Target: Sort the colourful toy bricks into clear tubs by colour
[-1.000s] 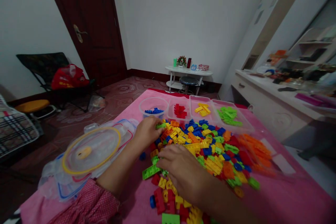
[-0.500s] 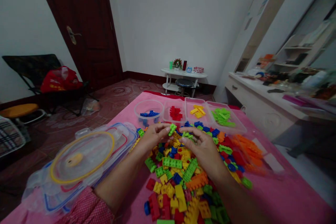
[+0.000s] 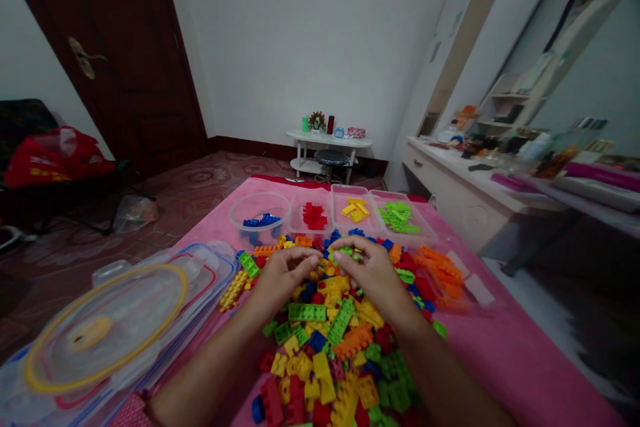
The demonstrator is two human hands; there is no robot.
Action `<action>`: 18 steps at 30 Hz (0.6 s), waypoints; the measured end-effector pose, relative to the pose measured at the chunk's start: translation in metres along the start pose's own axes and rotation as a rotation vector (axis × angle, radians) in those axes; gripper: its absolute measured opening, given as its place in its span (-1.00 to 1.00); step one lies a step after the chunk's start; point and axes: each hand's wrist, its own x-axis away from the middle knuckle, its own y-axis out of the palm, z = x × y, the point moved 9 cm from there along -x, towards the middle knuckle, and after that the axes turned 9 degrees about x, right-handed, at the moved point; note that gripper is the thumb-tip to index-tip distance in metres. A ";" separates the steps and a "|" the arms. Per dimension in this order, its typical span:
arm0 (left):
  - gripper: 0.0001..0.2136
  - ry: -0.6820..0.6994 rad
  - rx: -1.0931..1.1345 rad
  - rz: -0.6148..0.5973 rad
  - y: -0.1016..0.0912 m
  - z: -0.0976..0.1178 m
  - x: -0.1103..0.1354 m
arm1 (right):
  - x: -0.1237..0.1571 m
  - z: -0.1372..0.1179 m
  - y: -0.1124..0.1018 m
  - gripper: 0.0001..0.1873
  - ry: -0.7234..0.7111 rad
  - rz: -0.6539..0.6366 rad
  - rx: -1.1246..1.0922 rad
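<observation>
A heap of coloured plastic bricks (image 3: 340,333) lies on a pink cloth (image 3: 500,360). Both my hands hover over its far side, fingertips nearly meeting. My left hand (image 3: 281,277) is curled in a pinch, and what it holds is hidden. My right hand (image 3: 374,277) pinches small green bricks (image 3: 346,252) at its fingertips. Behind the heap stand clear tubs: a round one with blue bricks (image 3: 260,219), then red bricks (image 3: 313,215), yellow bricks (image 3: 355,208) and green bricks (image 3: 399,215). Orange bricks (image 3: 440,267) lie to the right.
Clear lids (image 3: 100,327) with yellow, red and blue rims are stacked at the left. A small white table (image 3: 330,143) stands by the far wall, a white desk (image 3: 450,177) on the right, a dark door (image 3: 125,80) and a chair with a red bag (image 3: 50,157) on the left.
Both hands rose from the heap and came together over its far side. The left picked up a green brick; green bricks are now at the right hand's fingertips. The view swung right.
</observation>
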 end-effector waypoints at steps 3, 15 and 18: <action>-0.74 0.022 -0.123 0.048 -0.008 0.001 -0.002 | -0.020 0.007 -0.042 -0.71 0.021 0.071 0.131; -0.83 0.325 -0.596 -0.047 0.020 0.027 0.011 | -0.110 0.043 -0.165 -0.52 0.048 0.354 0.703; -0.78 0.360 -0.764 -0.021 0.013 0.023 0.009 | -0.091 0.048 -0.119 -0.65 -0.014 0.186 0.508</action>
